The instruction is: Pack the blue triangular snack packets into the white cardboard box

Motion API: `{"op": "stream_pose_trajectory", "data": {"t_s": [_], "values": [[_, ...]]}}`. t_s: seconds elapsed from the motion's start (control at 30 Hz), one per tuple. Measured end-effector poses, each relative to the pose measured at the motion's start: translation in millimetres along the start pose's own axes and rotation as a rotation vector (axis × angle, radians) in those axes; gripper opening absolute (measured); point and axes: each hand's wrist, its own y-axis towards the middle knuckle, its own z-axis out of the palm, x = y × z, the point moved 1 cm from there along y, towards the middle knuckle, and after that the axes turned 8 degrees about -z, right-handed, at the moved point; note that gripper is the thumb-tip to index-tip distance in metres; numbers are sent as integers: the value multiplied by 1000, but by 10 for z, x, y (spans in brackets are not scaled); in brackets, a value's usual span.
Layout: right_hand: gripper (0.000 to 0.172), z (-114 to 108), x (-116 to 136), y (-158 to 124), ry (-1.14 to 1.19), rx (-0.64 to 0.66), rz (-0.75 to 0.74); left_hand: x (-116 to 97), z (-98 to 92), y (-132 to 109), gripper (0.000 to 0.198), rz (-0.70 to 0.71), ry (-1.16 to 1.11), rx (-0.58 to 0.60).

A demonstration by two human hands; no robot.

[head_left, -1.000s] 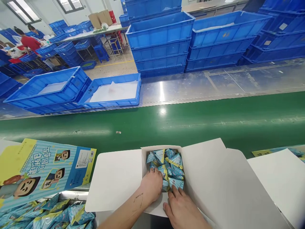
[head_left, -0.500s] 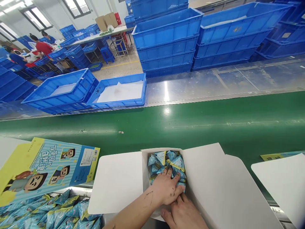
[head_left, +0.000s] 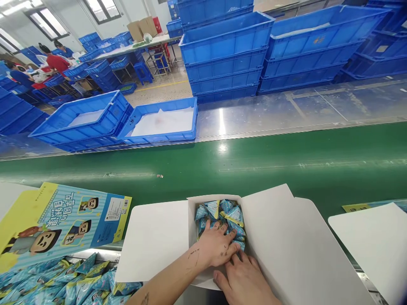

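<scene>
Head view: left hand (head_left: 217, 249) presses flat, fingers spread, on light, crinkly snack packets (head_left: 228, 215) inside the white carton (head_left: 280, 237); right hand (head_left: 246, 281) beside it, fingers extended, gripping nothing; pinch packets by their edges.

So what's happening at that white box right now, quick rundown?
Left hand flat on the blue packets inside the open white box. Right hand beside it at the near edge. Flaps spread open, nothing blocking; green belt behind.

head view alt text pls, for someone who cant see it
Both hands, left hand over right hand, press blue snack packets down into an open white carton beside a green conveyor belt. Loose packets and a printed box lie left; blue crates stand behind.
</scene>
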Motion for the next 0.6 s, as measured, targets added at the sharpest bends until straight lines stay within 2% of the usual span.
{"op": "stream_pose_trajectory", "data": {"t_s": [0.1,0.2,0.37,0.6], "values": [[57,-30,7,17,10,-78,22,78,-44,14,83,33,4,12],[62,-55,21,52,-35,-97,99,159,-33,39,84,70,14,0],[74,-125,79,159,-90,14,211,249,15,89,77,103,73,-30],[72,-191,-9,244,-79,54,169,304,44,116,72,127,135,-63]]}}
